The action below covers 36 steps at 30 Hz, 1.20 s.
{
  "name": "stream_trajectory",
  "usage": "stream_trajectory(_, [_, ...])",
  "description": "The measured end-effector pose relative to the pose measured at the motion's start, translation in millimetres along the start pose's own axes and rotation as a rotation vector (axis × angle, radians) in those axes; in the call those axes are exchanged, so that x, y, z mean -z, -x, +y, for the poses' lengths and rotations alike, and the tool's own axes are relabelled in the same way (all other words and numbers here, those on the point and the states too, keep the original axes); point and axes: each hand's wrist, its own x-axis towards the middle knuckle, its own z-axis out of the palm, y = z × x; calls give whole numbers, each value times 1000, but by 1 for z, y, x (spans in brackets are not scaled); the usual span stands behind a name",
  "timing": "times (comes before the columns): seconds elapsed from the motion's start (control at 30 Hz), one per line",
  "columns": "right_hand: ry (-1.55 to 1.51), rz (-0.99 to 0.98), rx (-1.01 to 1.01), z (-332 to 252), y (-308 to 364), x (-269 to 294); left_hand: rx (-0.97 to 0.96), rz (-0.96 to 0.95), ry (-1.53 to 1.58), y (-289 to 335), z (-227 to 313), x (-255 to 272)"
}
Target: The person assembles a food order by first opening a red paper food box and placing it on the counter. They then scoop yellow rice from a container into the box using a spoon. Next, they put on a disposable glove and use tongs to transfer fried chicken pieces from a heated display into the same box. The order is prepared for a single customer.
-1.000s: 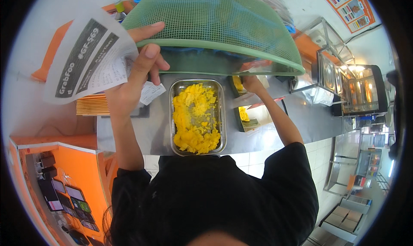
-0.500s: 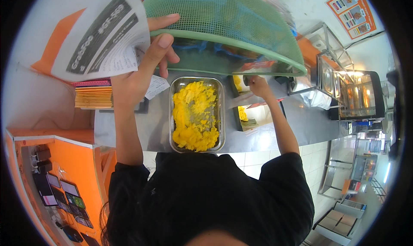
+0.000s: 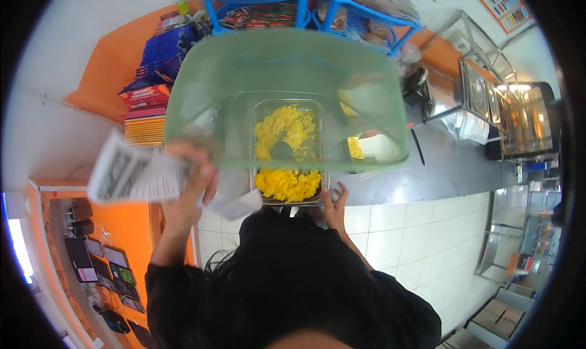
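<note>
Cover (image 3: 287,68) over most of the food (image 3: 288,185)

The tray (image 3: 325,178) sits on the counter (image 3: 448,175), its near end uncovered. The left hand (image 3: 198,175) grips the cover's rim and paper (image 3: 137,173). The right hand (image 3: 334,205), fingers loosely parted, is beside the tray; contact unclear. The food is bright yellow, crumbly-looking and unevenly spread.

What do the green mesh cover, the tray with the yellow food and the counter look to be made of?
Green mesh cover: likely plastic, fairly matte, judging by its even colour and see-through grid, though blur hides its finish somewhat. Tray: probably metal, shiny, from its silvery, glinting rim. Counter: smooth grey metal, perhaps stainless steel, given its soft, satiny reflections.
</note>
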Motion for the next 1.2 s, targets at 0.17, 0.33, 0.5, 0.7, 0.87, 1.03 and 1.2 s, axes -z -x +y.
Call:
stream_trajectory(0.17, [-449,-348,-152,33,-12,-4,257,193,-30,74,-5,17])
stream_trajectory(0.33, [-673,-681,-541,24,-45,42,318,374,27,129,-46,43])
stream_trajectory(0.5, [-233,-885,-538,-9,-47,146,452,516,58,195,-125,58])
stream_trajectory(0.7, [106,-875,-210,-63,-125,269,792,676,40,233,-196,56])
stream_trajectory(0.87, [34,-163,110,-105,-235,278,810,622,-75,232,-205,54])
stream_trajectory(1.03, [119,-122,189,-100,-333,234,920,340,-516,182,-126,39])
stream_trajectory(1.2, [486,568,534,-41,-322,239,739,342,-326,98,-55,-26])
